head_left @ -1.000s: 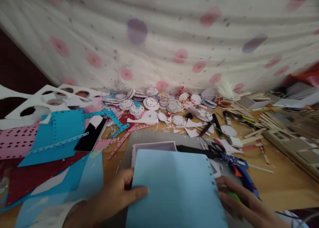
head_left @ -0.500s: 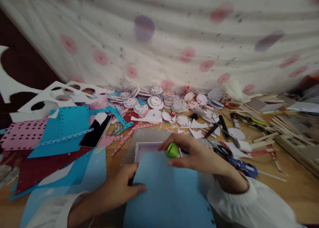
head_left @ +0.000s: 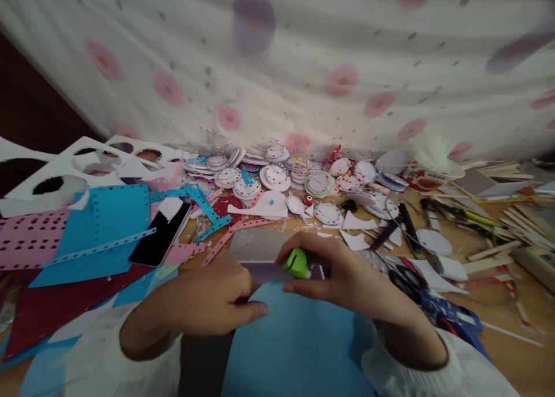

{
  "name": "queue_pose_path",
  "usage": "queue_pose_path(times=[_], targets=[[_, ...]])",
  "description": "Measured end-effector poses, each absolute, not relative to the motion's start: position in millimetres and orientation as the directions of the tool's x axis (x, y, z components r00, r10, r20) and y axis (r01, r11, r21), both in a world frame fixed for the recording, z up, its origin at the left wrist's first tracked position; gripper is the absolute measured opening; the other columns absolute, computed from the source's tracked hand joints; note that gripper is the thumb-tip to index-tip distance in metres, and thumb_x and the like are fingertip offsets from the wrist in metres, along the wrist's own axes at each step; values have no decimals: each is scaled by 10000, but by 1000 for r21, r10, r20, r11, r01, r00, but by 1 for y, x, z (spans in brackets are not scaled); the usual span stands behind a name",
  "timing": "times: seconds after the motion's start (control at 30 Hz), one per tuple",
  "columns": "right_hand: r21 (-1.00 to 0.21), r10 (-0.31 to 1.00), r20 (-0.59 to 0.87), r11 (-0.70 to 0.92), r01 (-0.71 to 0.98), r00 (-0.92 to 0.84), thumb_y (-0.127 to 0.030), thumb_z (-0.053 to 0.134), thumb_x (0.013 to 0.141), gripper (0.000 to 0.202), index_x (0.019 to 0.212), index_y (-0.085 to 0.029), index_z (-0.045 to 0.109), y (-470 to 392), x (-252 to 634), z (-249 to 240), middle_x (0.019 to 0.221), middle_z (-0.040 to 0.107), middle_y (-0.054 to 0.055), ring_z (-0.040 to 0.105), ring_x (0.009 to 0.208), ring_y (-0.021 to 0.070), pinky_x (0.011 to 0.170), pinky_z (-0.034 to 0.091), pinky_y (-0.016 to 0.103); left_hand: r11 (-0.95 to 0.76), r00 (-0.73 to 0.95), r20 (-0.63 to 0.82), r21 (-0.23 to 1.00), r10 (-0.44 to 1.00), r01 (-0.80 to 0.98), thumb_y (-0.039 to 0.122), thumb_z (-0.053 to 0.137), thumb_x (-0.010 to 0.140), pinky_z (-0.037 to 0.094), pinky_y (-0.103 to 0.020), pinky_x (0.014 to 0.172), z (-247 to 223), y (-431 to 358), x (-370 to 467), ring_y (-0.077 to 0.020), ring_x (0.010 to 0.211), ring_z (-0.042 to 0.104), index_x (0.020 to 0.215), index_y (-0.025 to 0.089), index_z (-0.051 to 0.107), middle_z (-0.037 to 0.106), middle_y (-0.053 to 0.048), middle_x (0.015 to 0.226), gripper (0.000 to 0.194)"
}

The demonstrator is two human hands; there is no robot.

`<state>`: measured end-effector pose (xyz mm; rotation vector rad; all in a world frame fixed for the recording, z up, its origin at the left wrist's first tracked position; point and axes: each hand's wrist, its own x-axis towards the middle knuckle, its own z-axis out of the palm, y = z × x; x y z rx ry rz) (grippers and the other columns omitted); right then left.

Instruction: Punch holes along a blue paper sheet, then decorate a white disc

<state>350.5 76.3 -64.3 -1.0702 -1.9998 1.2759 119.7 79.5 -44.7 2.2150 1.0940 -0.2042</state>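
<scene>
A blue sheet of craft paper (head_left: 299, 345) lies in front of me, its far edge curving up a little. My left hand (head_left: 212, 299) pinches the sheet's far left edge between thumb and curled fingers. In my right hand (head_left: 333, 270) is a small bright green paper punch (head_left: 297, 263), gripped between thumb and fingers at the sheet's far edge. Whether the paper sits inside the punch's slot, I cannot tell. Beyond the sheet, a pale shallow tray or box (head_left: 264, 271) is partly covered by the paper and my hands.
Punched blue and pink paper pieces (head_left: 115, 218) and a black phone (head_left: 158, 235) lie to the left. Several pin-studded white discs (head_left: 276, 177) line the back near the curtain (head_left: 182, 39). Scissors (head_left: 407, 278), a blue glue gun (head_left: 451, 313) and wooden sticks (head_left: 489, 258) are at right.
My left hand has moved up and right along the sheet's edge, its fingers curling in more. The right hand still holds the punch at the far edge. The view has shifted slightly.
</scene>
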Motion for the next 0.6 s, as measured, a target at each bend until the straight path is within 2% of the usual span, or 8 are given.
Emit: queue_pose_path(times=[0.13, 0.27, 0.43, 0.6], targets=[[-912, 892, 17, 199, 358, -453, -289, 727, 782, 300, 1050, -219, 611, 76, 353, -71, 852, 580, -7, 518, 693, 108, 610, 463, 214, -348, 605, -425, 539, 674, 767, 500, 528, 869, 260, -255, 495, -49, 84, 124, -136, 505, 458, 552, 182, 587, 530, 7, 537, 453], [-925, 868, -60, 137, 354, -493, -251, 705, 797, 315, 1087, -235, 581, 71, 358, -67, 930, 596, 0, 571, 772, 123, 695, 508, 239, -347, 626, -449, 558, 637, 754, 450, 483, 897, 255, -243, 482, -50, 88, 129, -124, 497, 465, 580, 169, 576, 523, 13, 527, 434], [-847, 861, -62, 222, 484, -504, -230, 735, 794, 242, 999, -228, 607, 63, 361, -52, 893, 592, -5, 557, 732, 110, 661, 485, 227, -450, 682, -441, 524, 583, 723, 374, 419, 940, 298, -257, 535, -47, 87, 131, -145, 561, 506, 628, 161, 595, 567, -10, 580, 417], [-806, 848, 27, 331, 490, -529, -154, 736, 788, 239, 979, -220, 608, 57, 356, -51, 889, 577, -5, 545, 689, 95, 620, 471, 213, -506, 692, -438, 475, 573, 720, 373, 426, 948, 386, -267, 634, -44, 83, 130, -185, 698, 574, 752, 182, 665, 661, -34, 731, 363]])
